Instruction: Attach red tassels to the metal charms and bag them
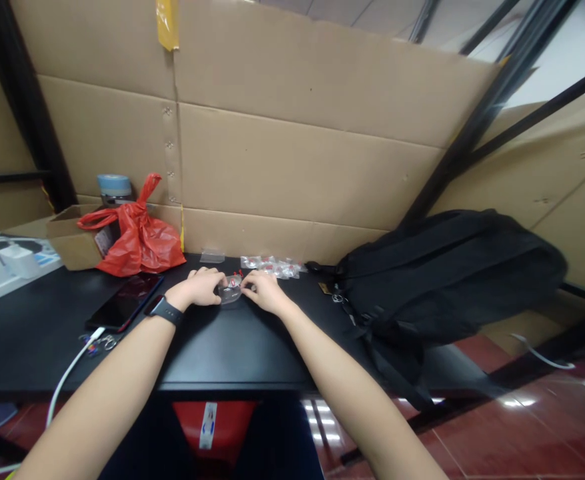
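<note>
On the black table a small clear plastic dish point(230, 295) lies between my hands, with something small, red and silvery in it. My left hand point(203, 288), wearing a dark watch, has its fingers curled and closed on the dish's left rim. At the right rim, my right hand point(265, 292) has thumb and forefinger pinched together; what is between the fingertips is too small to make out. Just beyond the dish are tiny red pieces point(238, 273). Several small clear packets point(278, 268) with red and silvery contents lie behind my right hand.
A phone point(125, 303) with a white cable and a key ring point(107, 343) lie at left. Behind them are a red plastic bag point(140, 240), a cardboard box point(72, 239) and a power strip point(7, 270). A black backpack point(452, 273) takes up the right side; a cardboard wall point(292, 167) closes the back.
</note>
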